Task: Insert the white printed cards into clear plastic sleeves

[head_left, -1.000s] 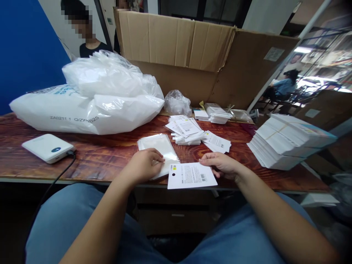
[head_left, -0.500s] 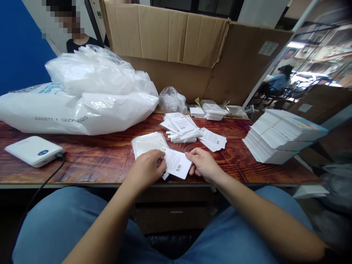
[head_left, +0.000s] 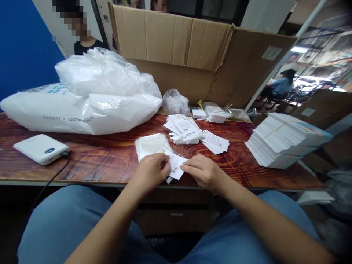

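Observation:
A white printed card [head_left: 175, 163] with a barcode lies at the near edge of the wooden table [head_left: 104, 157]. My left hand [head_left: 150, 172] pinches its left side where it meets the stack of clear plastic sleeves [head_left: 151, 144]. My right hand [head_left: 202, 171] grips the card's right edge. Whether the card is inside a sleeve I cannot tell.
Loose printed cards [head_left: 192, 135] lie behind my hands, a tall stack of white cards [head_left: 283, 143] at right. Large white plastic bags [head_left: 82, 99] fill the left, with a white power bank [head_left: 41, 148] and cable. A cardboard box [head_left: 198, 58] stands behind; a person sits beyond.
The card in my right hand has moved left, from the table edge toward the sleeve stack, and my two hands have closed in on it together.

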`<action>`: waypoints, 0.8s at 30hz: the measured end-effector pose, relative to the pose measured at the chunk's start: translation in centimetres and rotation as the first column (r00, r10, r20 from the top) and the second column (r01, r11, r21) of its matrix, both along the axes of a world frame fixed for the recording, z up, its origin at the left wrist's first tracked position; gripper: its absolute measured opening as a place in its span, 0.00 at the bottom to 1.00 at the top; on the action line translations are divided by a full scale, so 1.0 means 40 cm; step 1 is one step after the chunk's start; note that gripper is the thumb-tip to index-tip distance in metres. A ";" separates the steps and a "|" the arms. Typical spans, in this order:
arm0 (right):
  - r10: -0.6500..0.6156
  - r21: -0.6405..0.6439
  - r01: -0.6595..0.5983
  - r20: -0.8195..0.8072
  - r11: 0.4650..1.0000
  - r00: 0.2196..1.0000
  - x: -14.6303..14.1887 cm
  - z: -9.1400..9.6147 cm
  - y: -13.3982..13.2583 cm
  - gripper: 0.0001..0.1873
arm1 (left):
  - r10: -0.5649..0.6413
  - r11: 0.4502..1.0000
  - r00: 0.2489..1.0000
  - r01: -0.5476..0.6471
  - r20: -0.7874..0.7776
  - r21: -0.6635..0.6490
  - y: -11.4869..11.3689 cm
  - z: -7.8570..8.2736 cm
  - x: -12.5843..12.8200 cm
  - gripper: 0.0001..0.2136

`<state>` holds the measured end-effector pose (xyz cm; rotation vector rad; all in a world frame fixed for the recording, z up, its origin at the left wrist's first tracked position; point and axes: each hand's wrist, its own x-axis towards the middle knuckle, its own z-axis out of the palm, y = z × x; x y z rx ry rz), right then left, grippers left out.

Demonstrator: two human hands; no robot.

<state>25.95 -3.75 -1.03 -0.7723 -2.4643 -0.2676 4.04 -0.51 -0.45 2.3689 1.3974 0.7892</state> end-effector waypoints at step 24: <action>0.018 0.312 -0.037 0.065 0.949 0.998 -0.011 0.010 0.032 0.12 | -0.187 0.959 0.950 0.122 0.251 0.254 -0.076 0.036 0.032 0.06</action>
